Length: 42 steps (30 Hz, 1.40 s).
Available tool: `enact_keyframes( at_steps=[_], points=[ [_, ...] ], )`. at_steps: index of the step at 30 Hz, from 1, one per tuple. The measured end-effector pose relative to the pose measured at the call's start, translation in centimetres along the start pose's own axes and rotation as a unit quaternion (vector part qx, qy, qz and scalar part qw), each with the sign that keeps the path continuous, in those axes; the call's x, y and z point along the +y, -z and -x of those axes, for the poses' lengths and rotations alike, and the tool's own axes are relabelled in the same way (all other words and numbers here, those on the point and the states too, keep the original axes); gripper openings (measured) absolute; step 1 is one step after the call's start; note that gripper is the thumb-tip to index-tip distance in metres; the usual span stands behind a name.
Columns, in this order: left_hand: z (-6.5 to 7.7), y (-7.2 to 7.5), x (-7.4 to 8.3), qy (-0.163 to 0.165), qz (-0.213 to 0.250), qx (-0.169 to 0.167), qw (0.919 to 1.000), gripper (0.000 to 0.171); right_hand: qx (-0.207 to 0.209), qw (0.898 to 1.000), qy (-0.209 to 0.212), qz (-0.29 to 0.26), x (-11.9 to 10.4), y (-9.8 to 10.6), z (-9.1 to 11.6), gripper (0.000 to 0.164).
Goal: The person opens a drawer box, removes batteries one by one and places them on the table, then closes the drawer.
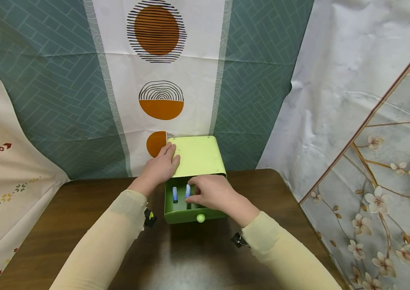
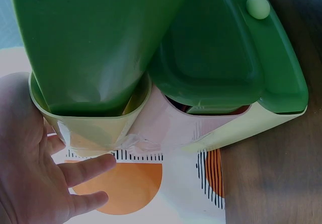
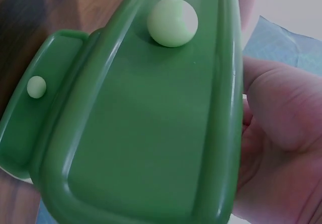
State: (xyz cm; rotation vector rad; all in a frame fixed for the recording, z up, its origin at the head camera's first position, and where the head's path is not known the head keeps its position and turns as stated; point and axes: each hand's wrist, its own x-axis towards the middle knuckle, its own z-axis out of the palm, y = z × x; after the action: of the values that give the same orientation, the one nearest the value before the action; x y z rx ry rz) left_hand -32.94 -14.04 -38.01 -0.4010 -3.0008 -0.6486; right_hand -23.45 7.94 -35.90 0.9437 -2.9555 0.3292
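A small cabinet with a pale green top (image 1: 198, 155) stands at the table's back edge, its top green drawer (image 1: 181, 218) pulled out. My left hand (image 1: 158, 168) rests on the cabinet's upper left edge, fingers extended. Over the open drawer, my right hand (image 1: 215, 194) pinches a blue-and-white battery (image 1: 188, 190) between thumb and fingertip. Another blue battery (image 1: 174, 194) with a dark end lies to its left in the drawer. In the right wrist view the drawer front (image 3: 146, 113) hides my fingertips and both batteries.
Below the open drawer are lower green drawers (image 2: 211, 48) with round pale knobs (image 2: 258, 7). A brown wooden table (image 1: 92, 209) extends around the cabinet. Patterned cloth (image 1: 255, 80) hangs close behind it, and flowered cloth (image 1: 382, 193) hangs at the right.
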Motion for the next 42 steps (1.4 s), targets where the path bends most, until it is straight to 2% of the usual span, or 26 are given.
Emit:
enact_keyframes(
  at_steps=[4, 13, 17, 34, 42],
  points=[
    [0.2, 0.1, 0.0, 0.002, 0.006, 0.001, 1.0, 0.069, 0.015, 1.0, -0.001, -0.002, 0.2, 0.1, 0.6, 0.037],
    [0.0, 0.0, -0.2, -0.001, 0.009, -0.003, 1.0, 0.069, 0.071, 0.997, 0.008, -0.011, 0.8, 0.8, 2.1, 0.028],
    [0.1, 0.0, -0.2, 0.0, 0.013, -0.005, 0.9999, 0.07, 0.077, 0.997, 0.001, -0.009, 1.2, 1.1, 2.8, 0.028],
    [0.0, 0.0, -0.4, -0.007, 0.021, -0.008, 0.9997, 0.07, 0.105, 0.994, -0.019, -0.014, 2.2, 1.9, 6.1, 0.047],
    [0.1, 0.2, -0.3, -0.007, 0.024, -0.01, 0.9996, 0.07, 0.12, 0.992, -0.038, -0.033, 3.3, 2.1, 7.3, 0.05]
  ],
)
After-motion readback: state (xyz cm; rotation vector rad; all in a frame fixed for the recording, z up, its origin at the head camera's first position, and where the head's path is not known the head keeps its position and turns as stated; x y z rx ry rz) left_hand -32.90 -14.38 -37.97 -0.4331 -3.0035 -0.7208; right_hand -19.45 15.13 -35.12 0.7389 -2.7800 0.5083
